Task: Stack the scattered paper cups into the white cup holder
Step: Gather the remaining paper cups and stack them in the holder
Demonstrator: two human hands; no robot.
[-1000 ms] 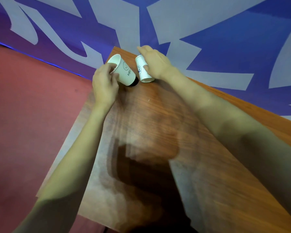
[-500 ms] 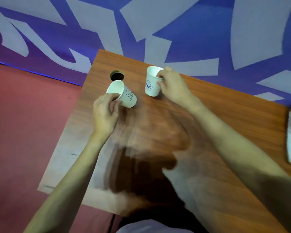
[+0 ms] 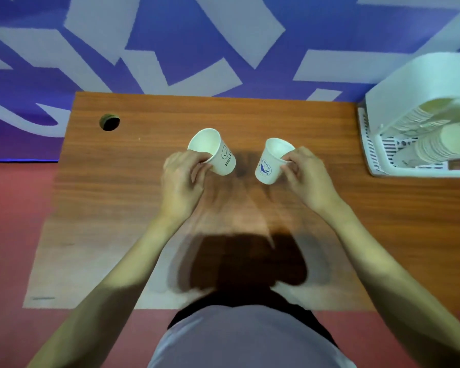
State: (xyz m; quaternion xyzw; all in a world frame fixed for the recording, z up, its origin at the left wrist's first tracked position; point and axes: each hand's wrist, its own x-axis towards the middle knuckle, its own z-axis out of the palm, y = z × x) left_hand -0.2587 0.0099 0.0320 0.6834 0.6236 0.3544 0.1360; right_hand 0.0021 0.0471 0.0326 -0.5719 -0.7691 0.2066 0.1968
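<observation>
White paper cup [image 3: 215, 152] marked "HEL…", pinched at rim by left hand [image 3: 181, 179]. Blue-logo cup [image 3: 271, 162], text unreadable, pinched by right hand [image 3: 307, 177], frame centre.

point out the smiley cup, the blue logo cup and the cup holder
smiley cup [image 3: 225, 158]: head view, on its printed side wall
blue logo cup [image 3: 266, 168]: head view, on the blue logo
cup holder [image 3: 372, 155]: head view, on its slotted left wall

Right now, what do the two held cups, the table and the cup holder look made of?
Both cups, the left one and the right one, look like matte white paper with printed logos and thin rolled rims. Table: likely wood-grain laminate, given its even brown grain and slight sheen. Cup holder: probably white moulded plastic, smooth-walled with a slotted base.
</observation>
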